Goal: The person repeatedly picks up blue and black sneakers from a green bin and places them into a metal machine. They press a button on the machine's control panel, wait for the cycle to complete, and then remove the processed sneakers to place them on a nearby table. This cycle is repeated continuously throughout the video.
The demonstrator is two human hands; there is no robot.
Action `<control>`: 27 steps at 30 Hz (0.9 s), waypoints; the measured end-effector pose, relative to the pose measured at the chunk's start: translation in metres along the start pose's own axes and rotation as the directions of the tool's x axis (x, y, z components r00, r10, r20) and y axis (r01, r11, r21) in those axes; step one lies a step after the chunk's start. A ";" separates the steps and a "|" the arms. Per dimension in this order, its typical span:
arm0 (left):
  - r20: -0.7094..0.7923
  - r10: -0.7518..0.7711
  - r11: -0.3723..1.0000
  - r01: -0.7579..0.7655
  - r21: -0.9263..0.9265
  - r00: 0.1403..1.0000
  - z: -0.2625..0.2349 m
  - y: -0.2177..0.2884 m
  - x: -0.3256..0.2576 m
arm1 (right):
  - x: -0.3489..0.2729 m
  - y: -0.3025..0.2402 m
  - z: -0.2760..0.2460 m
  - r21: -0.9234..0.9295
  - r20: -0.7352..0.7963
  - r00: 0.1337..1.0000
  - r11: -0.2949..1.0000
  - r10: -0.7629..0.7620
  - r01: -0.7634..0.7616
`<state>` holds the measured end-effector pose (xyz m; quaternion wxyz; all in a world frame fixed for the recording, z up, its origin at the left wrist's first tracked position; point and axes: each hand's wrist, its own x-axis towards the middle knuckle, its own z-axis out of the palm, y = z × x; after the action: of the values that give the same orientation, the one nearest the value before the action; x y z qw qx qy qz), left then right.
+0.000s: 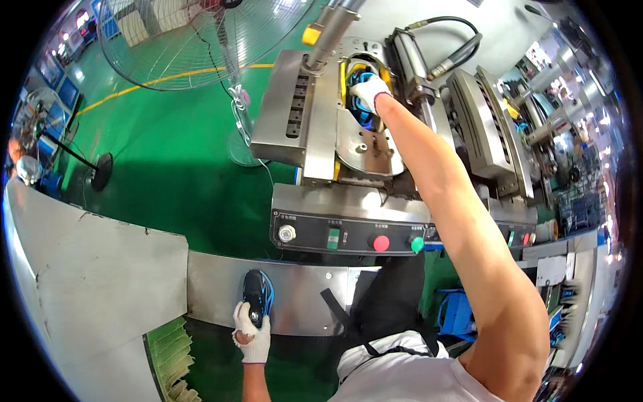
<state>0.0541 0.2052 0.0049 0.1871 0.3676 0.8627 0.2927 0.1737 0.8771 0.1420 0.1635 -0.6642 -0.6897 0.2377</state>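
My left hand (pixel 253 336), in a white knitted glove, is closed on the near end of a black sneaker with blue trim (pixel 257 295). The sneaker rests on a bare metal shelf (pixel 301 305). Stretched far forward, my right hand (pixel 370 92), also gloved, reaches into the opening of a steel press machine (pixel 321 137). There its fingers are curled over a blue and black shoe (pixel 362 118) lying between yellow-edged parts. The glove covers much of that shoe.
Below the press opening is a control panel (pixel 351 233) with a red button (pixel 380 243) and a green button (pixel 416 244). A wire-caged fan (pixel 201 50) stands at the far left. A second press (pixel 489 127) is on the right. A pale worktop (pixel 100 261) borders the shelf's left.
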 end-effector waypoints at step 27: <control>0.302 0.864 0.490 -0.811 -0.320 0.403 0.079 0.287 -0.032 | -0.545 0.337 -0.131 0.497 0.368 0.809 0.832 -0.459 0.247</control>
<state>0.2684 0.3706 0.1327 0.2195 0.7917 0.4777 0.3111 0.5624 0.3511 0.1171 0.1737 -0.3896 -0.7529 0.5012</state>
